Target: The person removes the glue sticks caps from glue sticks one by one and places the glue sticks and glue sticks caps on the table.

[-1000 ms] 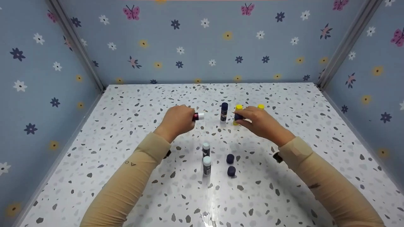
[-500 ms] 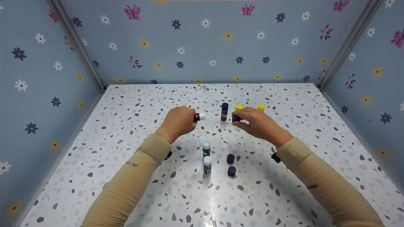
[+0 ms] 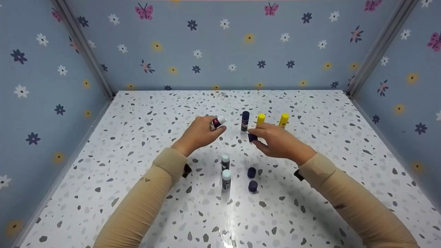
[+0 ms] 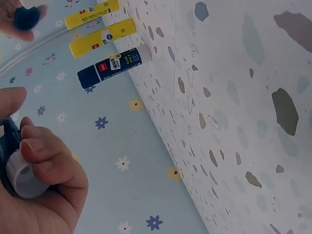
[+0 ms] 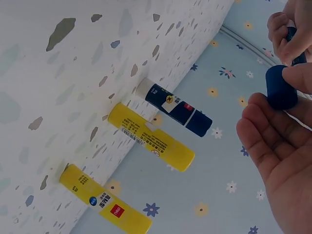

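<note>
My left hand [image 3: 213,127] grips an uncapped glue stick [image 3: 218,122], its white end pointing up and to the right; the left wrist view shows that white end [image 4: 22,174] under my curled fingers. My right hand [image 3: 261,137] pinches a dark blue cap [image 3: 252,137] between thumb and fingers, a short way right of the stick's tip. The right wrist view shows the cap [image 5: 281,87] held above my open palm.
Behind my hands stand a dark blue glue stick [image 3: 245,121] and two yellow ones [image 3: 260,119] [image 3: 284,120]. Nearer me stand two uncapped sticks [image 3: 225,162] [image 3: 226,179] beside two loose dark caps [image 3: 251,172] [image 3: 253,186]. Flowered walls [image 3: 220,44] enclose the speckled tabletop [image 3: 310,206].
My right hand has drawn back from the yellow sticks toward me and leftward with the dark cap. My left hand has tilted its stick's white end upward.
</note>
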Motion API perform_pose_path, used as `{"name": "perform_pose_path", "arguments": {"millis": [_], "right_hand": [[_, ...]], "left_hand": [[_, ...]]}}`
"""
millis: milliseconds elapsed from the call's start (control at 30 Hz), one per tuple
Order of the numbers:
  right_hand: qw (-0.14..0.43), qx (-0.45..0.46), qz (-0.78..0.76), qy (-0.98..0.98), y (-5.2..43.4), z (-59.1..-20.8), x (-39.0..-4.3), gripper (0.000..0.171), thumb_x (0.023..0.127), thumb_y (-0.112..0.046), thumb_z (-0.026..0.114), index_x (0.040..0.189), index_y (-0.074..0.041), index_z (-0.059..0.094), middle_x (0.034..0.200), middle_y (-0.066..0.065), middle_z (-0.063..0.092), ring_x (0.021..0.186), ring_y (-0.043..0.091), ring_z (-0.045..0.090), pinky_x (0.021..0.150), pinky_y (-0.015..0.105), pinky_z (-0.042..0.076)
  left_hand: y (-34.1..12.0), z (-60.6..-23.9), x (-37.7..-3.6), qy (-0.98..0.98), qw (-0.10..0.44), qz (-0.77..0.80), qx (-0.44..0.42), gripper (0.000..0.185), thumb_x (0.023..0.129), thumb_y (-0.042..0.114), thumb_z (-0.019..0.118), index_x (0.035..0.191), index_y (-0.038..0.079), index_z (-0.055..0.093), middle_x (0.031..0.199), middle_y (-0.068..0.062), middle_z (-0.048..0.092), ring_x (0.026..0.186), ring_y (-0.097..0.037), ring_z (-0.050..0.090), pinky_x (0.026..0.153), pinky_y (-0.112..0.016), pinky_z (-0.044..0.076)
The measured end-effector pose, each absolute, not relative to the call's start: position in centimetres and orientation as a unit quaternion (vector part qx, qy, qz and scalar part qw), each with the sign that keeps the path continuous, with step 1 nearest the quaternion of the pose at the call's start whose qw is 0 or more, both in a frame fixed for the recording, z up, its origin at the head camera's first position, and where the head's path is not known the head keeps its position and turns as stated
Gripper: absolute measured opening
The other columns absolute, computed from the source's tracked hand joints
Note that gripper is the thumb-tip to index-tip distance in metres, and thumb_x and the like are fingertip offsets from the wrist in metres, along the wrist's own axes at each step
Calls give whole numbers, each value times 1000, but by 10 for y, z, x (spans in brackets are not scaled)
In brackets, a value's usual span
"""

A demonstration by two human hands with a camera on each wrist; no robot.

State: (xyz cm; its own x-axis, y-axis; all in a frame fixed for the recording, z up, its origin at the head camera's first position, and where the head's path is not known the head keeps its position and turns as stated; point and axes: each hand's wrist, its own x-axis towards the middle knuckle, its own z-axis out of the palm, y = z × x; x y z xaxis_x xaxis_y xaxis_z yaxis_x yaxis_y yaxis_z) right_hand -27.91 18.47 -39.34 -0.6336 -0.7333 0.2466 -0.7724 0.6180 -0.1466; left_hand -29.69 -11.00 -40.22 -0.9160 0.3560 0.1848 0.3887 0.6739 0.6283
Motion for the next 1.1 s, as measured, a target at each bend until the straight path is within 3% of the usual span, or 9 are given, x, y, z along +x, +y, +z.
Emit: {"name": "perform_pose_path", "arguments": {"millis": [200, 600, 867, 1100], "right_hand": [[44, 414, 132, -900, 181, -398, -279, 29, 98, -10, 78, 124, -2, 71, 112, 13, 77, 100, 30, 73, 89, 49, 62], [2, 438, 109, -892, 178, -411, -277, 24, 99, -10, 77, 122, -3, 77, 109, 12, 76, 100, 31, 75, 89, 46, 63], [-23, 450, 101, -887, 176, -418, -278, 27, 98, -9, 77, 123, 1, 77, 112, 15, 79, 103, 32, 76, 94, 49, 63], [-46, 449, 105, -886, 175, -424, -280, 16, 96, -8, 80, 111, -4, 77, 104, 9, 79, 96, 28, 75, 90, 45, 62]], "left_hand": [[-112, -403, -296, -894, -10, -392, -216, 29, 108, 37, 63, 107, 8, 63, 92, -8, 65, 76, -18, 56, 70, -34, 49], [-114, -406, -293, -869, -31, -433, -236, 22, 110, 29, 48, 96, 12, 51, 80, -1, 48, 70, -17, 43, 69, -35, 40], [-115, -410, -293, -862, -36, -450, -232, 24, 111, 31, 45, 98, 12, 51, 81, -2, 48, 71, -18, 43, 70, -36, 39], [-115, -411, -291, -845, -49, -473, -246, 23, 113, 32, 47, 102, 12, 54, 87, -7, 55, 74, -18, 49, 70, -35, 43]]}}
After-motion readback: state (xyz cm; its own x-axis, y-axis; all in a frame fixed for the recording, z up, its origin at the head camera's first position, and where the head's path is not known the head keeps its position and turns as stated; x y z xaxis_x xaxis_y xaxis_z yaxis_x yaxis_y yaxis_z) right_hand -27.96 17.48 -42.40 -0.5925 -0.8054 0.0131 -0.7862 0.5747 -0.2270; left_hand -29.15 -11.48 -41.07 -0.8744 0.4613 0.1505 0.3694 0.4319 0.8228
